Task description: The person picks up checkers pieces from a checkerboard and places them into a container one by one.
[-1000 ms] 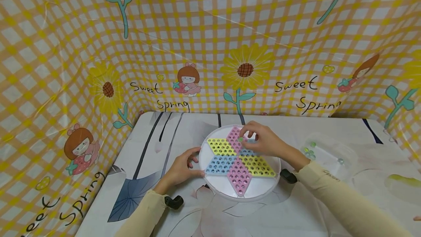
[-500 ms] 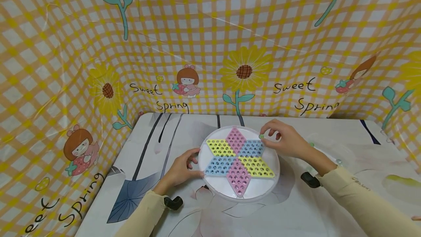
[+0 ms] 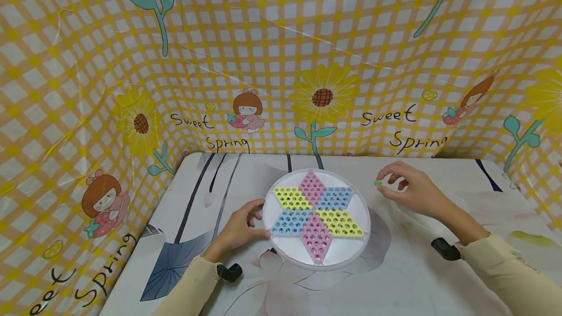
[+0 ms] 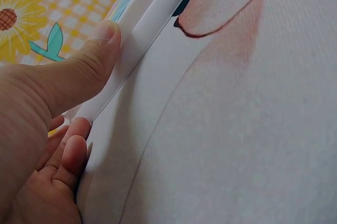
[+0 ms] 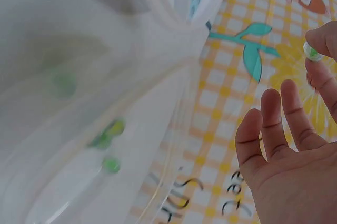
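A round white Chinese checkers board [image 3: 289,246] lies on the table, with a star of pink, yellow and blue holed points. My left hand [image 3: 239,226] holds the board's left edge; in the left wrist view its thumb [image 4: 100,50] lies along the white rim [image 4: 145,32]. Right of the board and raised above the table, my right hand [image 3: 412,191] pinches a green marble [image 3: 378,183] between thumb and index finger. The right wrist view shows this marble [image 5: 311,51] at the fingertips, the other fingers spread apart from it.
A clear plastic container [image 5: 168,182] holds several green marbles [image 5: 111,165]; in the head view it is mostly hidden behind the right hand and forearm. A checked yellow cloth [image 3: 272,62] stands behind and beside the table [image 3: 333,296].
My right hand has moved right, from over the board's pink and blue points to beyond its right edge, with the green marble still pinched. The left hand stays on the board's edge.
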Tool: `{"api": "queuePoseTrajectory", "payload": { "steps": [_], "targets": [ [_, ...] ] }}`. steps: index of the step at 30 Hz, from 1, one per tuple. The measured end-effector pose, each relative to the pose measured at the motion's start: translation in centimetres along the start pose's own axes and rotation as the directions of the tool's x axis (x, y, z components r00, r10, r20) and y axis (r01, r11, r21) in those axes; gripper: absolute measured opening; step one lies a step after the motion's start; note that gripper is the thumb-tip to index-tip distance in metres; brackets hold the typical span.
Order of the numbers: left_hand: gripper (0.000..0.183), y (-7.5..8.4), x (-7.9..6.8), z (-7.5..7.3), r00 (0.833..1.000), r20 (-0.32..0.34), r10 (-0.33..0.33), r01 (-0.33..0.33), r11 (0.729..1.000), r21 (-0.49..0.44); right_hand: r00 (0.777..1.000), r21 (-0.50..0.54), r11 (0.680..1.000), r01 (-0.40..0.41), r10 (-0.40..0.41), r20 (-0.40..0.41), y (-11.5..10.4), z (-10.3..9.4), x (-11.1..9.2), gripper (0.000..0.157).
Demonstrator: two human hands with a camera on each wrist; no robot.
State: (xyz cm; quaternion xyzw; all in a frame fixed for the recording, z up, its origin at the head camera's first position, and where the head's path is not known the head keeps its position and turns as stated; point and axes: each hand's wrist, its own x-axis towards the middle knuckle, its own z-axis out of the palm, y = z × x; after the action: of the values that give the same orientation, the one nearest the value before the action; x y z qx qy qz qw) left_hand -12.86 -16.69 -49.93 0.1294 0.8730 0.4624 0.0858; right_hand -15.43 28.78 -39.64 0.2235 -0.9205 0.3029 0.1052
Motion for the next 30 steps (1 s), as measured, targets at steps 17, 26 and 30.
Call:
{"api": "queuePoseTrajectory", "payload": {
  "steps": [17, 26, 30],
  "targets": [
    [0.088, 0.1, -0.1, 0.1, 1.0, -0.001, -0.016, 0.016, 1.0, -0.008, 0.996, -0.023, 1.0, -0.011, 0.009, -0.086, 4.3, -2.4, -4.0, 0.027],
    [0.088, 0.1, -0.2, 0.1, 1.0, 0.005, -0.018, 0.018, 1.0, -0.016, 0.99, -0.001, 0.996, -0.087, 0.087, -0.109, 5.5, -2.9, -5.5, 0.026],
    [0.088, 0.1, -0.1, 0.1, 1.0, 0.004, -0.014, 0.014, 1.0, -0.016, 0.986, 0.017, 0.994, -0.111, 0.113, -0.121, 6.1, -3.3, -6.2, 0.024]
  ]
}}
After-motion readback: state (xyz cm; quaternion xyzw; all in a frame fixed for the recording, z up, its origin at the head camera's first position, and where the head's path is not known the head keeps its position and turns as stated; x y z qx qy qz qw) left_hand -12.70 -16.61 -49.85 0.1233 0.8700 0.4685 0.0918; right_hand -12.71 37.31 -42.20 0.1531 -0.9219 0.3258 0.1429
